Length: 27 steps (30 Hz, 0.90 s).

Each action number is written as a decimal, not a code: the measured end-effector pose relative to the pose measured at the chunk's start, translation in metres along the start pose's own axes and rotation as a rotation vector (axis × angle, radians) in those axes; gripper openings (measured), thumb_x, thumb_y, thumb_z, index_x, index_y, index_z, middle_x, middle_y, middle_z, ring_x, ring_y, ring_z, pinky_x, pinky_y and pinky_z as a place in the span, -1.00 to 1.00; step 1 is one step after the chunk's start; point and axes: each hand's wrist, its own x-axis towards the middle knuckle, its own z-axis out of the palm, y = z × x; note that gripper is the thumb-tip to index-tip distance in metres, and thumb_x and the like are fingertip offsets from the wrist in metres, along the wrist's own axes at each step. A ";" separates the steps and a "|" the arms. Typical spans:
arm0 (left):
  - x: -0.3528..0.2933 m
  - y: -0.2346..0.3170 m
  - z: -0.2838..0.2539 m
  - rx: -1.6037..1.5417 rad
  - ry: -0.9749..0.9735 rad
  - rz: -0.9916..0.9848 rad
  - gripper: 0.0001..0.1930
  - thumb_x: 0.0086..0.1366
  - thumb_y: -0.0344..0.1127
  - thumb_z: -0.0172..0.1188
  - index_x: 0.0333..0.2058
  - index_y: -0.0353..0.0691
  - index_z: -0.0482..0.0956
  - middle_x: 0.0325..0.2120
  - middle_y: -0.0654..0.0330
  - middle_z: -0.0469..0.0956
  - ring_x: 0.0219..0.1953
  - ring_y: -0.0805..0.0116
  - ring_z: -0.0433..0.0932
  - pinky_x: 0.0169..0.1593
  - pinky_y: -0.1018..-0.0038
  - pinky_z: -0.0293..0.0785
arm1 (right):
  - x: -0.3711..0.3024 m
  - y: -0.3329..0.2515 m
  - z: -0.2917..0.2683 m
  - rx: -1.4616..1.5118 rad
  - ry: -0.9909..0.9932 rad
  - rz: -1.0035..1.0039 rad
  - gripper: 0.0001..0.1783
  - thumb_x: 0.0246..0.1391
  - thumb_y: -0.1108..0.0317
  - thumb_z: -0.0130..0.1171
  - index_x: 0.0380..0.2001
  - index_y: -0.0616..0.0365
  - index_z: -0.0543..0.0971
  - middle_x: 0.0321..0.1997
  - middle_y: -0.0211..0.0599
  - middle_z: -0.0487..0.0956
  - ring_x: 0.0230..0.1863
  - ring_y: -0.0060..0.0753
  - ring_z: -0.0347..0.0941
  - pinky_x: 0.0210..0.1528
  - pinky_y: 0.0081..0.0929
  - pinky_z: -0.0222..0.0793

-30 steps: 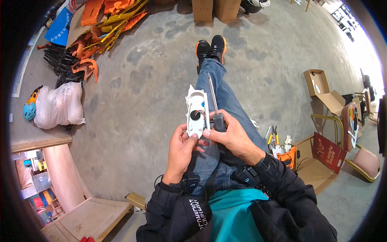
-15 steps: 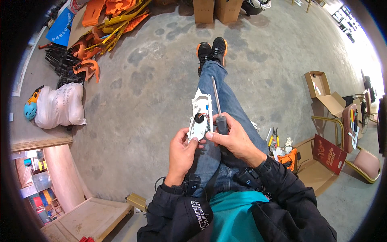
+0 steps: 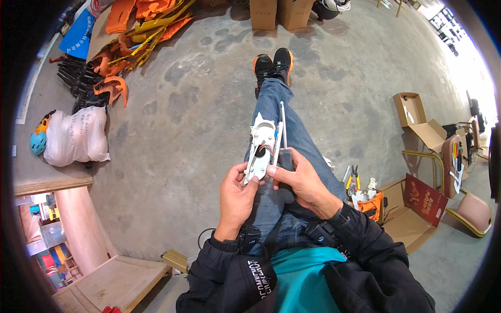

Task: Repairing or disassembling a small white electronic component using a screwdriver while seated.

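Note:
A long white plastic housing with a pointed far end sits above my crossed legs, its hollow inner side facing up. Thin coloured wires and a dark round part show in its middle. My left hand grips the near end, thumb on top and fingers beneath. In my right hand is a screwdriver with a dark handle, its metal shaft pointing away from me along the housing's right side. The right thumb and fingertips also press against the housing's near right edge. No contact between the screwdriver tip and the housing is visible.
On the right, an orange tool holder with pliers stands by an open cardboard box. A chair is farther right. Orange and yellow plastic parts lie far left, near a stuffed white bag.
The white housing has tilted between my hands, so its right wall looks narrower and more separate. The screwdriver shaft has swung more upright, its tip shifting slightly right. Both hands keep their grip.

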 end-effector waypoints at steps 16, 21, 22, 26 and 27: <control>0.001 -0.006 0.002 0.058 -0.002 0.048 -0.63 0.28 -0.65 0.08 0.06 -0.49 0.31 -0.07 -0.01 0.53 -0.06 0.36 0.57 0.00 0.49 0.52 | 0.000 0.001 0.000 -0.043 0.010 -0.012 -0.45 0.02 0.37 0.38 0.01 0.27 0.33 -0.29 -0.29 0.50 -0.45 -0.58 0.44 -0.48 -0.59 0.41; 0.001 -0.008 0.002 0.048 0.005 0.056 -0.64 0.28 -0.63 0.09 0.05 -0.49 0.32 -0.08 0.00 0.53 -0.06 0.35 0.58 -0.03 0.48 0.55 | 0.000 -0.003 0.000 -0.055 -0.009 0.023 -0.43 0.02 0.37 0.39 0.01 0.28 0.32 -0.33 -0.28 0.52 -0.50 -0.58 0.44 -0.53 -0.59 0.41; 0.001 -0.007 0.002 0.098 0.021 0.050 -0.64 0.28 -0.62 0.10 0.04 -0.48 0.33 -0.08 0.00 0.53 -0.05 0.36 0.58 -0.03 0.48 0.55 | 0.000 -0.004 0.001 -0.026 -0.003 0.031 -0.43 0.02 0.37 0.39 0.02 0.28 0.32 -0.33 -0.28 0.52 -0.50 -0.57 0.44 -0.53 -0.58 0.41; 0.000 -0.003 0.007 0.135 0.026 0.043 -0.64 0.27 -0.60 0.15 0.04 -0.44 0.34 -0.08 0.02 0.53 -0.02 0.36 0.57 -0.01 0.50 0.53 | 0.000 -0.002 0.002 -0.011 0.021 0.018 -0.42 0.02 0.37 0.39 0.02 0.27 0.30 -0.34 -0.28 0.51 -0.50 -0.58 0.44 -0.52 -0.58 0.42; 0.000 -0.003 0.007 0.135 0.028 0.045 -0.64 0.27 -0.60 0.15 0.04 -0.44 0.34 -0.08 0.02 0.53 -0.02 0.36 0.57 -0.01 0.50 0.53 | 0.000 0.000 0.003 -0.012 0.018 0.017 -0.42 0.02 0.37 0.39 0.02 0.27 0.30 -0.34 -0.28 0.51 -0.50 -0.58 0.44 -0.52 -0.58 0.42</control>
